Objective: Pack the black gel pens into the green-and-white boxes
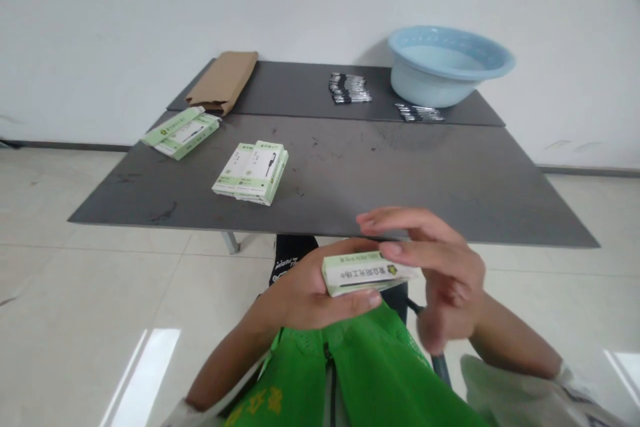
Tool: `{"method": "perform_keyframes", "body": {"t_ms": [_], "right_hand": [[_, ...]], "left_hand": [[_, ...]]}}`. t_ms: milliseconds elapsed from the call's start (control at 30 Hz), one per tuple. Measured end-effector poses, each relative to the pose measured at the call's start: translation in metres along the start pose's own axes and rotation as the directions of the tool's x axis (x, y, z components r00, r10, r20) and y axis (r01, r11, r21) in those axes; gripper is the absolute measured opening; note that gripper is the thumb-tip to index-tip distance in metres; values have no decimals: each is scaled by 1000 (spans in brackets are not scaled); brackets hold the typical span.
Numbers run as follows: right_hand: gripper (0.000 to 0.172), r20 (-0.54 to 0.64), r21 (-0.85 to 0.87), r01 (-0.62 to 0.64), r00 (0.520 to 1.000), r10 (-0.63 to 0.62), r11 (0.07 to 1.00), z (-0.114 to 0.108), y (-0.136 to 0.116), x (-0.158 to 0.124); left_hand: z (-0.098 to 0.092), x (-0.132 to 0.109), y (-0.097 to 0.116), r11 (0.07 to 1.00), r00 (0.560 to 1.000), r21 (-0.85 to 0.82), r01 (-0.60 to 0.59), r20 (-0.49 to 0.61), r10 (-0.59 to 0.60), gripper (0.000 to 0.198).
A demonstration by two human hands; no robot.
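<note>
A small green-and-white carton (369, 272) lies on its side in my left hand (310, 287), the thumb along its near edge and the fingers behind it. Its printed narrow face points up toward me. My right hand (445, 273) is at the carton's right end with fingers spread and slightly blurred. One right fingertip seems to touch the carton's top edge, while the thumb hangs apart below. Both hands are in front of the table's near edge, above my green vest (365, 367).
On the grey table (380, 173), several similar cartons (253, 170) lie left of centre, and others (185, 131) lie farther left. A brown paper bag (225, 80) lies behind them. Silver-and-black pens (350, 88) lie at the back, with more pens (419, 113) beside a blue basin (435, 83).
</note>
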State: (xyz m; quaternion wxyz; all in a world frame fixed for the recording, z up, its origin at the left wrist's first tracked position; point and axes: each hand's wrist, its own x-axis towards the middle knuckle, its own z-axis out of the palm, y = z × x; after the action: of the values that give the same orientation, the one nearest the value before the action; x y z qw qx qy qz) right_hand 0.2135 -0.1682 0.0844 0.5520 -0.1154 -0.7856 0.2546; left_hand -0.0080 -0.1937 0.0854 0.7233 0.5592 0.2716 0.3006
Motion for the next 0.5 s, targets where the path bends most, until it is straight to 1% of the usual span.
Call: {"method": "perform_keyframes", "body": {"t_ms": [67, 133, 167, 267, 367, 500], "right_hand": [[45, 79, -48, 50, 996, -46, 998, -2, 0, 2], [28, 102, -82, 87, 992, -78, 993, -5, 1, 4], [24, 100, -94, 82, 992, -73, 992, -7, 1, 5], [20, 100, -91, 22, 995, -13, 996, -10, 4, 4], [18, 115, -40, -30, 993, 34, 999, -11, 7, 3], [16, 93, 14, -82, 992, 81, 996, -7, 11, 1]], "left_hand": [[-3, 5, -1, 999, 1000, 30, 13, 8, -13, 40], [-5, 10, -2, 999, 999, 23, 47, -1, -47, 40], [-5, 12, -1, 998, 998, 11, 64, -13, -64, 40], [-4, 17, 0, 994, 994, -7, 105, -24, -106, 41], [-4, 20, 0, 992, 992, -31, 124, -23, -125, 39], [-9, 22, -7, 990, 991, -37, 135, -3, -135, 33]]}}
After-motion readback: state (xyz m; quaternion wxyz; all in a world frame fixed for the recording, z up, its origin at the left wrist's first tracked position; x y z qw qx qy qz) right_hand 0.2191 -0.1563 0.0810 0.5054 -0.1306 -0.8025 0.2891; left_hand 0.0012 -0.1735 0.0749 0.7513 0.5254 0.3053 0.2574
